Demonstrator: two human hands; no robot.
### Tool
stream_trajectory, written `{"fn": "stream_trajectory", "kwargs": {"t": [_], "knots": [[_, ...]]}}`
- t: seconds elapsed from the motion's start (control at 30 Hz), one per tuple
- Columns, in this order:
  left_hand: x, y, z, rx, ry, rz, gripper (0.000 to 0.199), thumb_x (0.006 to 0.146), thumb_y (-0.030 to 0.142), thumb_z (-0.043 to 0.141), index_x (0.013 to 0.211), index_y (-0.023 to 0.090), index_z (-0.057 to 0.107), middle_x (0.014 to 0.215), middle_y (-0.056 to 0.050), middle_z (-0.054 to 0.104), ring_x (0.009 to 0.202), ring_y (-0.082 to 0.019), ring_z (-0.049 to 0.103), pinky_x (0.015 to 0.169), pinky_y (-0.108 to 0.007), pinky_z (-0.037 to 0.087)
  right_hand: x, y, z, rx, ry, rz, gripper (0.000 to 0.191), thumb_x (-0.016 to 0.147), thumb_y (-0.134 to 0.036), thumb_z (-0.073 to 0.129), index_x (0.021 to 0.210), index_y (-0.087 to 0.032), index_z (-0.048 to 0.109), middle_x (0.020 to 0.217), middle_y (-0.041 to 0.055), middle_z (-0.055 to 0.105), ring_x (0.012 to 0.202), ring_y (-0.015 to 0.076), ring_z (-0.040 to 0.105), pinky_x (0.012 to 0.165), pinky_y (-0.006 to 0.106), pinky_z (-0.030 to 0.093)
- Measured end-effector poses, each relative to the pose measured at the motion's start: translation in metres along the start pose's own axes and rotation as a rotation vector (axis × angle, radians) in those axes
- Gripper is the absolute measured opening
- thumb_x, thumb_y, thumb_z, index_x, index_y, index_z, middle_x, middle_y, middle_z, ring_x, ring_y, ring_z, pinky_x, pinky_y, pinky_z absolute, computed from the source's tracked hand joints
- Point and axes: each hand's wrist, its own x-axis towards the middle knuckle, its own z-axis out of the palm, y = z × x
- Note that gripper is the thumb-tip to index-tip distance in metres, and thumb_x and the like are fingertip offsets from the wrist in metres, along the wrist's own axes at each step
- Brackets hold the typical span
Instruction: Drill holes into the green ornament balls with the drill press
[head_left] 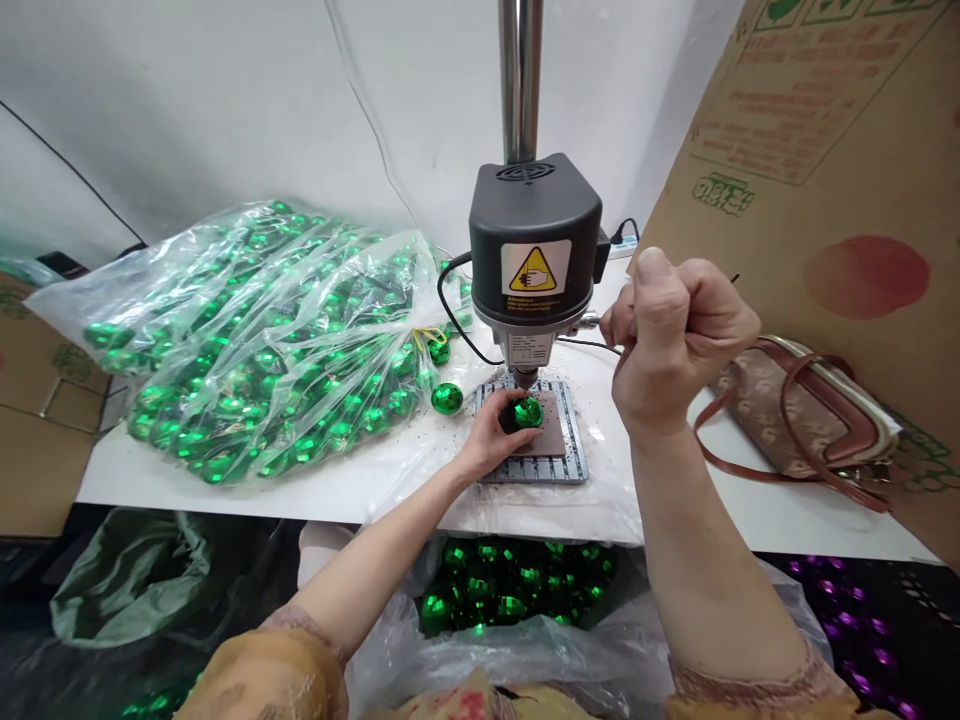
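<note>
Under the chuck of a small black drill press (536,240), my left hand (491,435) grips a shiny green faceted ball (527,412). The ball rests over a brown pad (551,440) on the slotted grey base plate (574,465). My right hand (679,335) is closed around the feed lever (589,321) at the right side of the drill head. Its fist hides most of the lever. Another green ball (447,398) lies loose on the white table, just left of the base plate. Whether the bit touches the held ball I cannot tell.
A tied clear bag (300,330) full of green balls covers the table's left part. An open bag of green balls (517,585) sits below the front edge. A patterned handbag (802,410) and a large carton (840,180) stand at right. Dark crumbs surround the base.
</note>
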Motion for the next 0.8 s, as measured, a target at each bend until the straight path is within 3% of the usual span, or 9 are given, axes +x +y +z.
{"fn": "stream_trajectory", "kwargs": {"t": [0.27,0.8], "knots": [[-0.004,-0.006,0.002,-0.168,-0.033,-0.081,0.062,0.071,0.035,0.083,0.124,0.02,0.054,0.115,-0.009,0.066,0.11,-0.026,0.063,0.099,-0.044,0.052,0.0,-0.002,-0.001,-0.007,-0.015,0.003,0.048,0.088,-0.035,0.059,0.058,-0.021,0.025,0.05,-0.0063,0.024,0.044,0.0041,0.03,0.05,0.028,0.026],[-0.006,-0.01,0.004,-0.137,-0.029,-0.105,0.062,0.071,0.037,0.083,0.123,0.02,0.054,0.115,-0.009,0.065,0.111,-0.028,0.063,0.1,-0.046,0.051,-0.022,0.008,-0.01,0.056,0.006,-0.157,0.049,0.086,-0.026,0.058,0.056,-0.018,0.019,0.048,-0.0063,0.022,0.04,0.0028,0.027,0.042,0.026,0.023]]}}
